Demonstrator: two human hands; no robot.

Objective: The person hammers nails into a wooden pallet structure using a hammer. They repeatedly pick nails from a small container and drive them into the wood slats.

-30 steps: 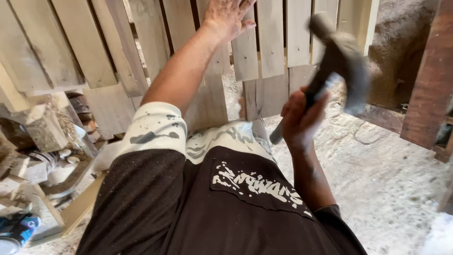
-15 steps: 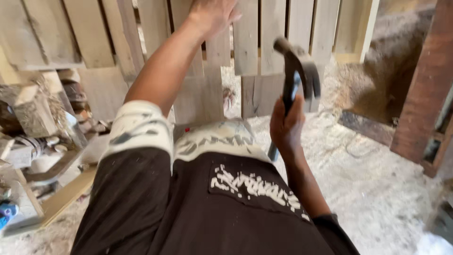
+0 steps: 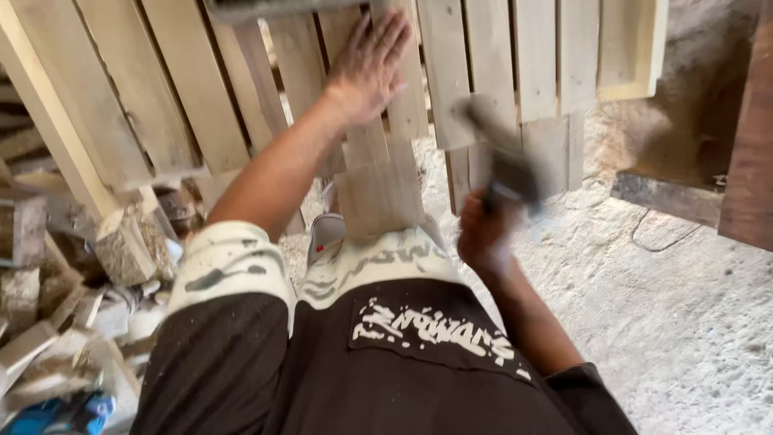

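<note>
Hammer (image 3: 506, 161) gripped in right hand (image 3: 483, 238) — just above it.

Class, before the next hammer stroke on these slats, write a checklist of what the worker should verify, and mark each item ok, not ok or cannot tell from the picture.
1. Left hand flat on a wooden slat, bracing it: ok.
2. Right hand closed round the hammer handle: ok.
3. Left fingers apart from the blurred hammer head: ok.
4. Nail in place on the slat: cannot tell, none visible.
5. Hammer head sound: cannot tell, motion blur.
6. Footing free of the wood offcuts piled on the person's left: cannot tell, feet hidden.
</note>
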